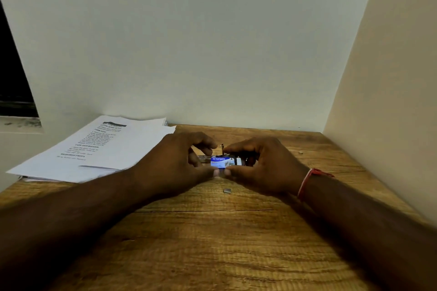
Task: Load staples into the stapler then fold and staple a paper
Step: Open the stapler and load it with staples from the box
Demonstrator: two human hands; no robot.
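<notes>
A: Is the scene bright?
B: No, rather dim. The light is soft, with only weak shadows on the desk [212, 243], and the forearms [71, 224] look almost black.
A: Any glare?
B: Yes, the blue box [222, 162] in the middle is overexposed and glows. The print on the papers [132, 149] is blurred, and the wide lens bends the walls [212, 42] at the edges.

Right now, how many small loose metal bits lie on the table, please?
2: one metal bit just nearer than the right hand, another to its right. More may be hidden.
</notes>
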